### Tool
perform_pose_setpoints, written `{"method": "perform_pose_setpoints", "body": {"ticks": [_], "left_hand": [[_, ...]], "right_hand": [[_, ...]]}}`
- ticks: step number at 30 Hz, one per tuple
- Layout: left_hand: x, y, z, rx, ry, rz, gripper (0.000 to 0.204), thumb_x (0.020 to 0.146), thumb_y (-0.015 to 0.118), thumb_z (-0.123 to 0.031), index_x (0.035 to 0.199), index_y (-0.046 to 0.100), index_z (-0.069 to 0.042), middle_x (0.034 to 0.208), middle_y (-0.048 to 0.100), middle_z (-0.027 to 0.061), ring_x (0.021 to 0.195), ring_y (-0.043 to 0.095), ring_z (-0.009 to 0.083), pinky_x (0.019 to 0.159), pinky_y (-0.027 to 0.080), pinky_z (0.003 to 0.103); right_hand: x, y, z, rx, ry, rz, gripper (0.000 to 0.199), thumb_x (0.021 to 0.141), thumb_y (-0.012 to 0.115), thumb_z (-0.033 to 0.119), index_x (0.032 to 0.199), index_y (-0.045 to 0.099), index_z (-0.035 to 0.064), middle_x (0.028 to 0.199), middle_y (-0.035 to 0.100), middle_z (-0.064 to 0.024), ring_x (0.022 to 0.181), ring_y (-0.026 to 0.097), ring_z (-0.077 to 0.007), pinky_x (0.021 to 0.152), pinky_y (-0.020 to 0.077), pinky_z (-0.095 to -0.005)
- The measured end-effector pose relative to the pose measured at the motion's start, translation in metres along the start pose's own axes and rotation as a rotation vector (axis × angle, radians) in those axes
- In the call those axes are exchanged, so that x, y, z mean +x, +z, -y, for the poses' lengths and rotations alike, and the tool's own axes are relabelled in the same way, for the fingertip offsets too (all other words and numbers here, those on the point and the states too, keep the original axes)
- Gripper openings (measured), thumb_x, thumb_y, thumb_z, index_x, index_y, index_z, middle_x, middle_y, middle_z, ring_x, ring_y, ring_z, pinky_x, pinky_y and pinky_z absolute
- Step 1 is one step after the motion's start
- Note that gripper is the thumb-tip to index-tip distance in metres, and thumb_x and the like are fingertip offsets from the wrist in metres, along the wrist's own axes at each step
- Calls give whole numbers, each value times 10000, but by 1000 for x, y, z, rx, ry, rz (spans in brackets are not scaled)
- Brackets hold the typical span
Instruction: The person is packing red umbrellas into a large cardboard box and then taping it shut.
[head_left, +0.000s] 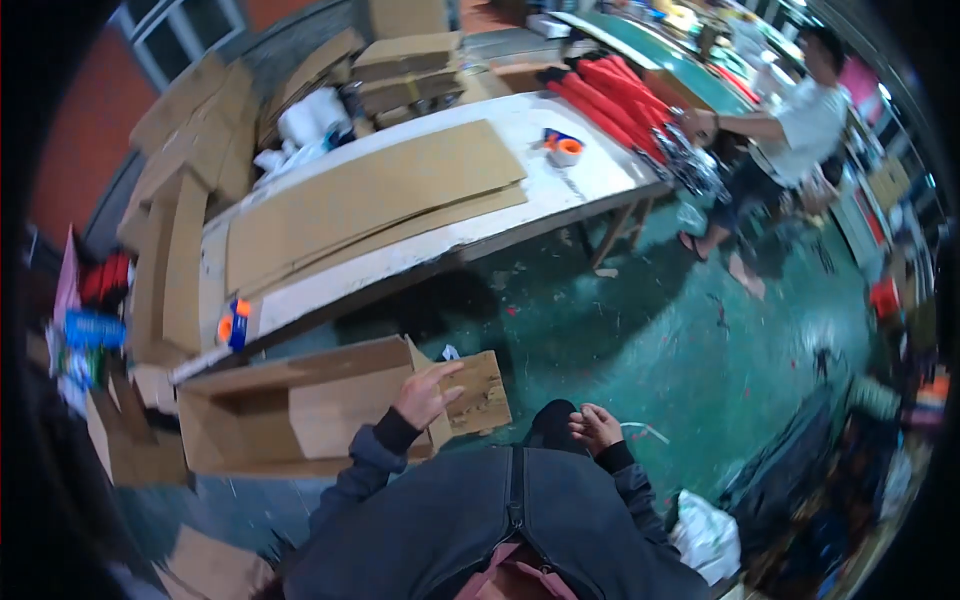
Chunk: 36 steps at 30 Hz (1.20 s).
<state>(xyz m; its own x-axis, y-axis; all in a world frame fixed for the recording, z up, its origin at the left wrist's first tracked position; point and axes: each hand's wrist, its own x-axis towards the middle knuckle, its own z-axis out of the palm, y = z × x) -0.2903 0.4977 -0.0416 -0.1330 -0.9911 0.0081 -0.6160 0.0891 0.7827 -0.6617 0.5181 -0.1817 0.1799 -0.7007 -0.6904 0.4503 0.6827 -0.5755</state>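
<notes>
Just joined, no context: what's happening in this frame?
A person in a dark jacket stands over an open cardboard box on the green floor. The left hand rests on the box's end flap; the right hand is loosely curled near the waist, holding nothing visible. Ahead, flat cardboard sheets and a tape roll lie on a white table. Another person handles items at its far end.

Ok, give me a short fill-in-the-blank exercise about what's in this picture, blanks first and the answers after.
1. The person's left hand rests on a flap of the open brown ____ box.
2. The right hand holds ____.
3. The orange roll of tape lies on the long white ____.
4. The floor is painted ____.

Missing words: cardboard; nothing; table; green
</notes>
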Motion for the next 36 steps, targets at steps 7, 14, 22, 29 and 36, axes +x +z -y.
{"method": "perform_pose_setpoints", "body": {"ticks": [7, 14, 22, 29, 36], "left_hand": [[74, 45, -33, 48, 214, -124, 430, 826, 689, -293, 1191, 591, -89, 1114, 629, 128, 1025, 609, 293, 849, 499, 360], [189, 104, -68, 29, 60, -110, 448, 825, 680, -327, 1200, 589, -100, 1169, 603, 125, 1056, 589, 299, 888, 483, 366], [288, 106, -12, 83, -86, -135, 491, 811, 687, -335, 1224, 572, -94, 1172, 597, 133, 1071, 582, 298, 915, 470, 376], [346, 100, 119, -393, -393, -613, 587, 802, 711, -312, 1273, 504, -31, 1189, 596, 142, 1105, 584, 254, 870, 494, 362], [422, 51, 258, -931, -628, -1265, 475, 837, 679, -229, 1240, 465, -97, 1160, 521, 100, 852, 595, 198, 732, 504, 377]], "right_hand": [[89, -5, 80, -428, 6, 125, 286, 923, 589, 197, 1157, 521, 49, 916, 637, -101, 767, 634, -202, 610, 525, -314], [203, -1, 223, -623, -210, 312, 183, 928, 555, 152, 1042, 565, 10, 876, 633, -77, 698, 595, -119, 526, 465, -257], [281, 129, 304, -623, -245, 432, 265, 930, 573, 188, 1154, 556, 48, 940, 647, -50, 792, 625, -143, 653, 497, -260], [364, 205, 277, -700, -69, 483, 300, 914, 601, 211, 1167, 550, 58, 955, 645, -51, 798, 622, -156, 626, 500, -275], [573, 245, 268, -1116, -429, 385, 186, 906, 600, 255, 989, 553, 95, 844, 611, -61, 649, 553, -160, 500, 454, -274]]}}
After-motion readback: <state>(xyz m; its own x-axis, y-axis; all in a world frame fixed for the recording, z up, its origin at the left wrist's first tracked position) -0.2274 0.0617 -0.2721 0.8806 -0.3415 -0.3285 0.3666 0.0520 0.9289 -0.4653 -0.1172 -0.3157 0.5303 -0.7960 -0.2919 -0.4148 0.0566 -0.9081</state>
